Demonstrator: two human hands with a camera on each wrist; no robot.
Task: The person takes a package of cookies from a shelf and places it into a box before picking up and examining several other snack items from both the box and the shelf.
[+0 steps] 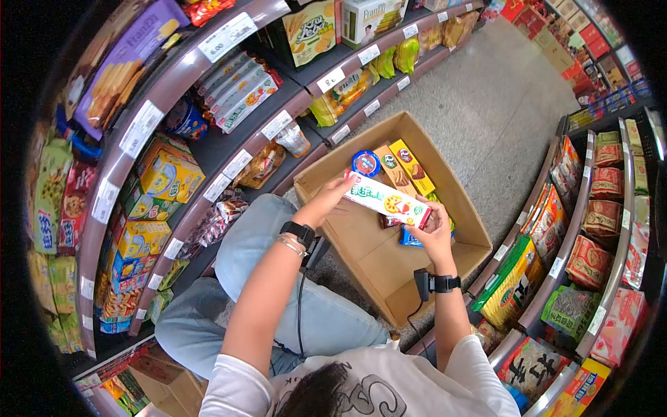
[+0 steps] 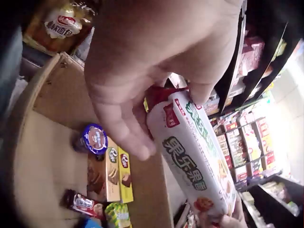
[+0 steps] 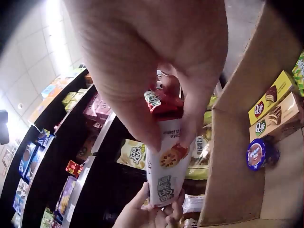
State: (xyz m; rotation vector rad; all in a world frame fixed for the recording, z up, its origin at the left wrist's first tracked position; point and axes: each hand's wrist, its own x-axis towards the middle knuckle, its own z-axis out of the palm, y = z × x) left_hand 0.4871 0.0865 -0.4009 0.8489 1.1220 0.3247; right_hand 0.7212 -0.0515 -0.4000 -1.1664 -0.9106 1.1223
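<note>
Both hands hold a long white snack pack with red ends (image 1: pixel 386 200) over an open cardboard box (image 1: pixel 361 260). The left hand (image 1: pixel 326 203) pinches one end between thumb and fingers; the right hand (image 1: pixel 436 233) grips the other end. In the left wrist view, the pack (image 2: pixel 190 156) slants down from the left hand (image 2: pixel 156 71). The right wrist view has the right hand (image 3: pixel 156 71) at the top, its thumb and fingers on the pack (image 3: pixel 166 166). Inside the box lie a blue round tub (image 1: pixel 365 163), a yellow biscuit box (image 1: pixel 411 167) and an orange-brown one (image 1: pixel 394 169).
Curved shelves with packaged snacks (image 1: pixel 240 94) run along the left, and more shelves with bagged goods (image 1: pixel 514 285) stand at the right. Grey floor (image 1: pixel 486 97) extends beyond the box. The person's bent legs (image 1: pixel 278 257) are beside the box; another carton (image 1: pixel 163 382) is at lower left.
</note>
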